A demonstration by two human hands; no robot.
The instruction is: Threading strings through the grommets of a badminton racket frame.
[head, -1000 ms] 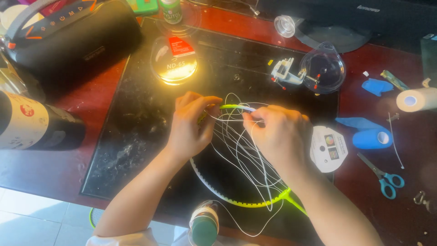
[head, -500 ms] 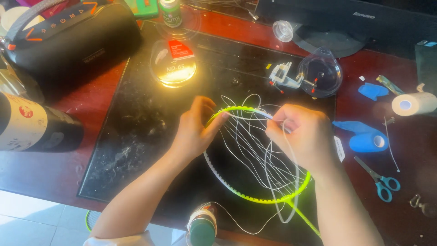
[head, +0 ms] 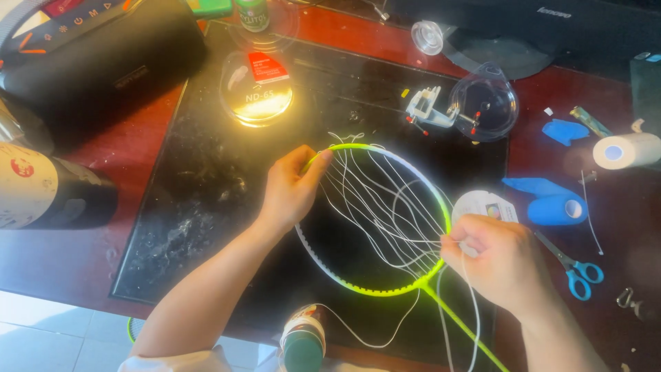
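Observation:
A neon-yellow and white badminton racket frame [head: 420, 186] lies over a black mat [head: 206, 207], its shaft running toward the lower right. Loose white string [head: 385, 207] hangs slack across the head. My left hand [head: 289, 189] grips the frame's upper left rim. My right hand [head: 499, 258] is at the frame's lower right side, fingers pinched on a strand of the white string that trails down past the shaft. A string spool [head: 303, 337] stands at the near edge, string leading off it.
Around the mat lie a black speaker [head: 89, 62], a dark cylinder [head: 48, 189], a round clear string pack [head: 258, 93], a clear dome with a small clamp [head: 482, 103], blue tape roll [head: 558, 209], white tape roll [head: 626, 150], blue scissors [head: 578, 265] and a monitor base behind.
My right hand has moved from the top of the frame down to its lower right side, drawing string with it. The racket head has tilted flatter, showing its full oval.

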